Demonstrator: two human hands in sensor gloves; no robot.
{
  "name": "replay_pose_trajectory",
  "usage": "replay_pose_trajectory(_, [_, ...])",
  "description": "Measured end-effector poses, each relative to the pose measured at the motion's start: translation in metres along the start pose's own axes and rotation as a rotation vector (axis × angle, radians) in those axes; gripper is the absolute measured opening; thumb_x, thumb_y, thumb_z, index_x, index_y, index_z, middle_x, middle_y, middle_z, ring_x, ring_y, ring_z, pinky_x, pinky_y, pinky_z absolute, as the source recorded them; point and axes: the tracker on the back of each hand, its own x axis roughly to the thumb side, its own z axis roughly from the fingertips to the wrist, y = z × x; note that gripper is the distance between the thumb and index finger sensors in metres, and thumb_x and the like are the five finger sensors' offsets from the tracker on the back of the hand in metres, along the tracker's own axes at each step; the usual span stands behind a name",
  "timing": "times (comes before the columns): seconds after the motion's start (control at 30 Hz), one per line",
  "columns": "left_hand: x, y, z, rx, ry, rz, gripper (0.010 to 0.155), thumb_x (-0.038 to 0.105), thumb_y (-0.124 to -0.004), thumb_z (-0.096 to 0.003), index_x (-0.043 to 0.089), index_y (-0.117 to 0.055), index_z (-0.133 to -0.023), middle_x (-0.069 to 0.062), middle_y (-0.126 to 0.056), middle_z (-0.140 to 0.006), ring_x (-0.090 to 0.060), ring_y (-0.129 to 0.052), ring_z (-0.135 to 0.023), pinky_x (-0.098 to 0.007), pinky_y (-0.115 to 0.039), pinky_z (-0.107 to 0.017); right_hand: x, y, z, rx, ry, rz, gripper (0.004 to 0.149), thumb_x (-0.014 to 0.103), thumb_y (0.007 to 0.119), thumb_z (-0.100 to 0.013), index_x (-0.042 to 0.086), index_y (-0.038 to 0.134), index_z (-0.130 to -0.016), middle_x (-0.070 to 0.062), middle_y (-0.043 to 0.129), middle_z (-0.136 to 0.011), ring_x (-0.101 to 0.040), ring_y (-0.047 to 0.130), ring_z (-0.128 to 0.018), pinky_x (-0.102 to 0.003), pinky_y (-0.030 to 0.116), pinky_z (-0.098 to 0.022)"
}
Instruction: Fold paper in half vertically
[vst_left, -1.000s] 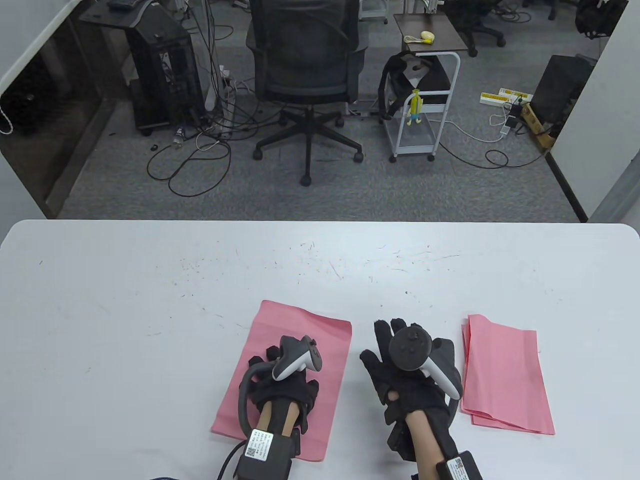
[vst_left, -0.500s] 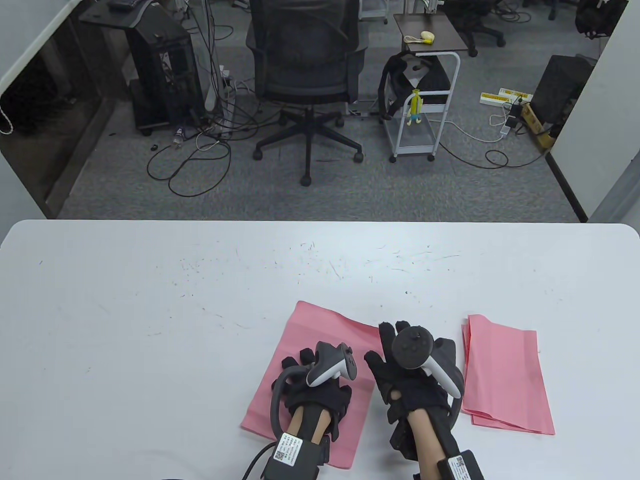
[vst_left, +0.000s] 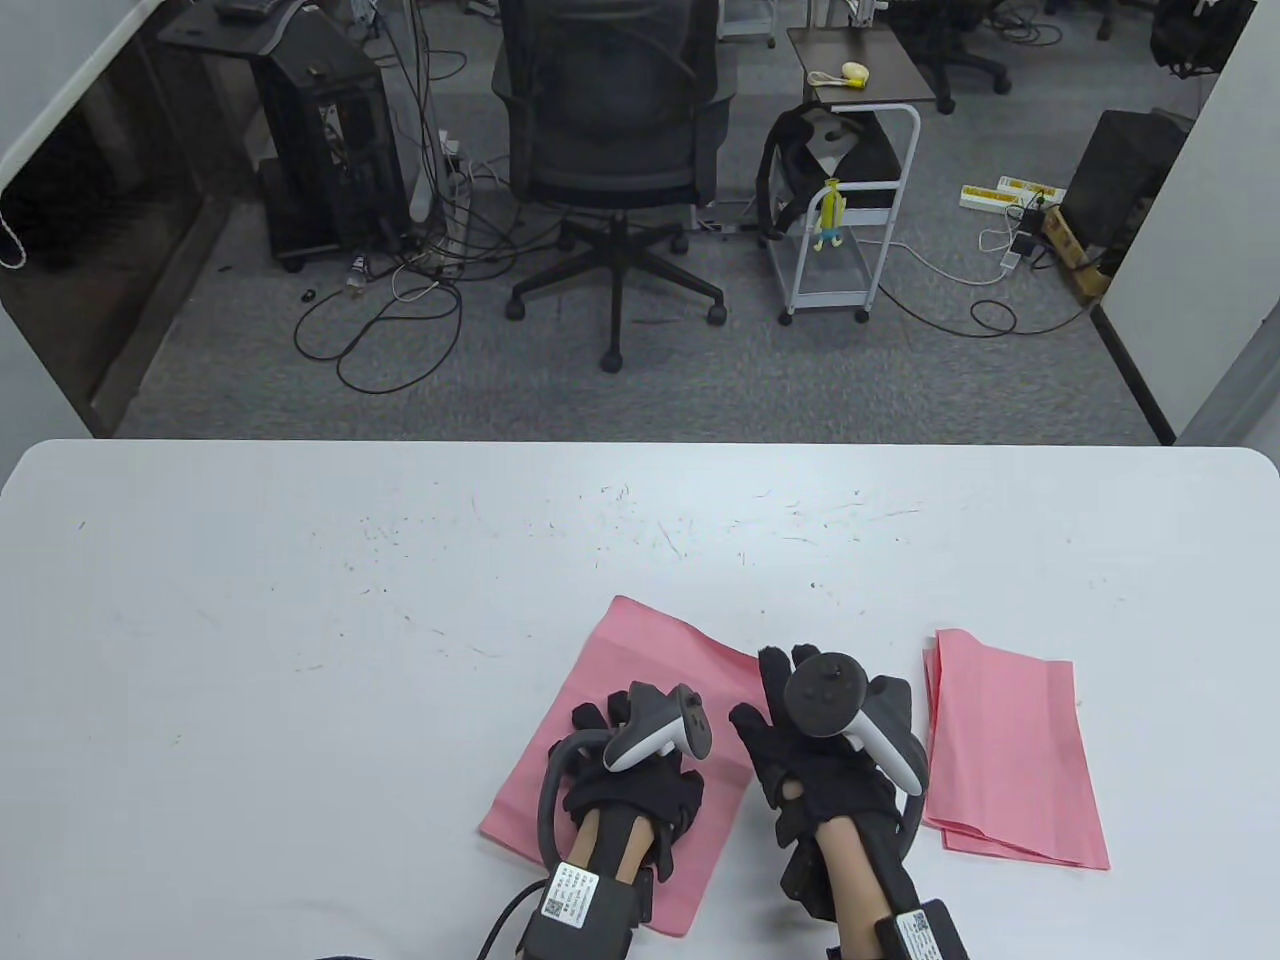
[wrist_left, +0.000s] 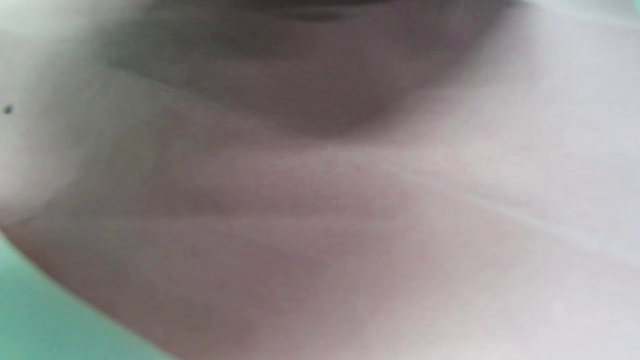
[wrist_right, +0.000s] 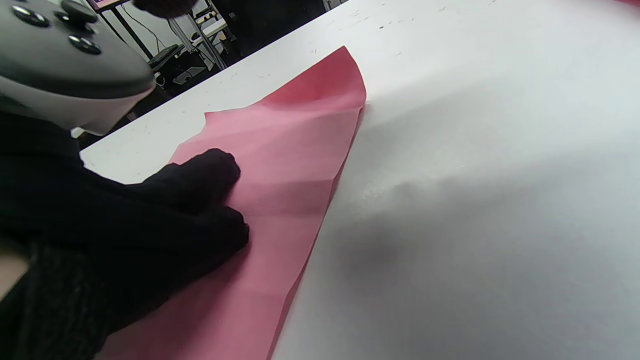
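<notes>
A pink paper sheet (vst_left: 655, 655) lies flat and skewed on the white table (vst_left: 300, 620) near its front edge. My left hand (vst_left: 630, 775) rests flat on the sheet's middle with its fingers spread. In the right wrist view the left hand's gloved fingers (wrist_right: 200, 182) press on the pink sheet (wrist_right: 295, 150). My right hand (vst_left: 820, 745) lies open and palm down just right of the sheet's right edge, holding nothing. The left wrist view shows only a blurred pale pink surface (wrist_left: 350, 225) very close to the camera.
A stack of folded pink sheets (vst_left: 1010, 750) lies to the right of my right hand. The table's far half is bare white with small scratches. An office chair (vst_left: 610, 150) and a white cart (vst_left: 850, 200) stand beyond the far edge.
My left hand has slid the pink sheet to the right, up against my right hand, and turned it slightly. The right hand has barely moved.
</notes>
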Motion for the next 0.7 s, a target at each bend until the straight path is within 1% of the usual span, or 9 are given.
replay_pose_trajectory(0.2, [-0.005, 0.002, -0.003, 0.012, -0.063, 0.005, 0.079, 0.057, -0.050, -0.0579, 0.037, 0.003, -0.113, -0.010, 0.013, -0.120, -0.049, 0.007, -0.109, -0.074, -0.016, -0.078, -0.001, 0.000, -0.001, 0.007, 0.002, -0.006, 0.072, 0.051, 0.067, -0.051, 0.027, 0.034, -0.109, -0.010, 0.022, -0.116, -0.046, 0.014, -0.103, -0.064, 0.026, -0.074])
replay_pose_trajectory(0.33, [-0.009, 0.004, -0.004, 0.008, -0.092, 0.003, 0.075, 0.047, -0.055, -0.0593, 0.046, -0.002, -0.112, 0.000, 0.012, -0.122, -0.040, 0.008, -0.112, -0.071, -0.013, -0.080, -0.002, 0.001, -0.002, 0.012, 0.004, -0.008, 0.072, 0.051, 0.067, -0.051, 0.027, 0.034, -0.109, -0.011, 0.021, -0.116, -0.046, 0.014, -0.103, -0.064, 0.026, -0.074])
replay_pose_trajectory(0.4, [-0.009, 0.005, -0.004, 0.003, -0.103, -0.011, 0.075, 0.042, -0.057, -0.0591, 0.048, -0.003, -0.112, 0.001, 0.011, -0.122, -0.039, 0.008, -0.112, -0.071, -0.013, -0.081, -0.003, 0.001, -0.002, 0.013, 0.007, -0.009, 0.072, 0.051, 0.067, -0.051, 0.027, 0.034, -0.109, -0.010, 0.021, -0.116, -0.046, 0.014, -0.103, -0.064, 0.025, -0.074])
replay_pose_trajectory(0.47, [-0.010, 0.007, -0.004, 0.003, -0.112, -0.025, 0.077, 0.036, -0.059, -0.0585, 0.052, -0.005, -0.111, 0.006, 0.011, -0.122, -0.036, 0.008, -0.113, -0.070, -0.013, -0.082, -0.003, 0.001, -0.002, 0.016, 0.008, -0.010, 0.072, 0.051, 0.067, -0.051, 0.027, 0.034, -0.109, -0.010, 0.021, -0.116, -0.046, 0.014, -0.103, -0.064, 0.026, -0.074])
replay_pose_trajectory(0.57, [-0.010, 0.007, -0.006, 0.010, -0.147, -0.055, 0.078, 0.030, -0.060, -0.0574, 0.054, -0.007, -0.109, 0.010, 0.010, -0.121, -0.032, 0.007, -0.114, -0.067, -0.013, -0.084, -0.004, 0.001, -0.002, 0.019, 0.010, -0.013, 0.072, 0.051, 0.067, -0.051, 0.027, 0.034, -0.109, -0.010, 0.021, -0.116, -0.046, 0.014, -0.103, -0.064, 0.025, -0.074])
replay_pose_trajectory(0.63, [-0.010, 0.007, -0.006, 0.009, -0.146, -0.075, 0.079, 0.027, -0.061, -0.0569, 0.054, -0.007, -0.108, 0.013, 0.009, -0.121, -0.030, 0.007, -0.115, -0.066, -0.014, -0.085, -0.004, 0.002, -0.003, 0.022, 0.011, -0.013, 0.072, 0.052, 0.067, -0.051, 0.027, 0.034, -0.109, -0.010, 0.021, -0.116, -0.046, 0.014, -0.103, -0.064, 0.025, -0.074])
replay_pose_trajectory(0.67, [-0.010, 0.007, -0.006, 0.020, -0.178, -0.088, 0.080, 0.025, -0.061, -0.0565, 0.056, -0.009, -0.108, 0.016, 0.008, -0.121, -0.027, 0.007, -0.115, -0.064, -0.013, -0.086, -0.004, 0.002, -0.003, 0.024, 0.011, -0.012, 0.072, 0.051, 0.067, -0.051, 0.027, 0.034, -0.109, -0.011, 0.021, -0.116, -0.046, 0.014, -0.103, -0.064, 0.025, -0.074])
replay_pose_trajectory(0.7, [-0.010, 0.007, -0.007, 0.033, -0.183, -0.101, 0.080, 0.024, -0.061, -0.0562, 0.056, -0.009, -0.108, 0.017, 0.006, -0.121, -0.026, 0.004, -0.116, -0.064, -0.014, -0.086, -0.004, 0.002, -0.003, 0.025, 0.011, -0.012, 0.072, 0.051, 0.067, -0.051, 0.027, 0.034, -0.109, -0.011, 0.021, -0.116, -0.046, 0.014, -0.103, -0.064, 0.026, -0.074])
